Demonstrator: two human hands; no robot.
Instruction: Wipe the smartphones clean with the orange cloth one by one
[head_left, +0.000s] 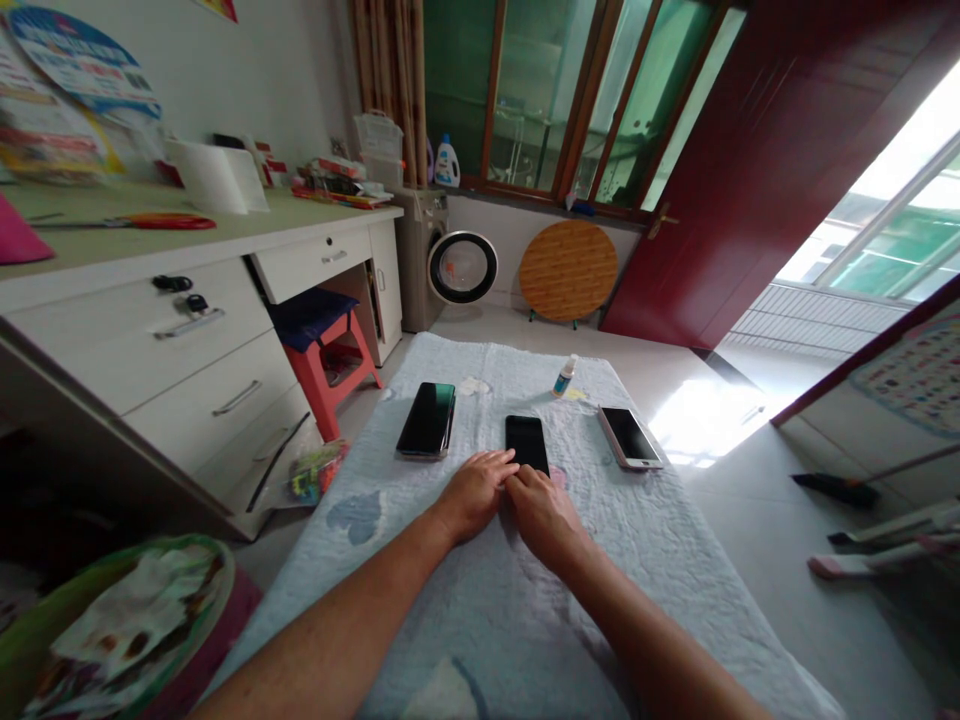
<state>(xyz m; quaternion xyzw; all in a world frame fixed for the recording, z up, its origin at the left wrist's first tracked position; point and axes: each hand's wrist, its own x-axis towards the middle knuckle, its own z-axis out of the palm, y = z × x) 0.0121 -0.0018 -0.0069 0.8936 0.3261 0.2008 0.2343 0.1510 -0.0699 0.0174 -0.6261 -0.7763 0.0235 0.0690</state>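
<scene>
A dark smartphone (527,443) lies on the pale blue quilted cloth (480,640) in front of me. At its lower left edge is my left hand (477,492), its fingers stretched out together towards the right. My right hand (546,515) covers the phone's lower end with bent, closed fingers, and its fingertips meet those of the left. Whatever lies under these fingers is hidden. To the left is a larger black phone (427,420), apparently on top of something of similar size. A white-framed phone (630,438) lies to the right. Beyond the middle phone stands a small spray bottle (564,378).
Left of the cloth are a white desk (202,350), a red stool (322,370) and a waste bin (232,590). At the back stand a washing machine (420,250) with its round door swung out and a folded round table (568,270). A dark red door (705,180) stands right.
</scene>
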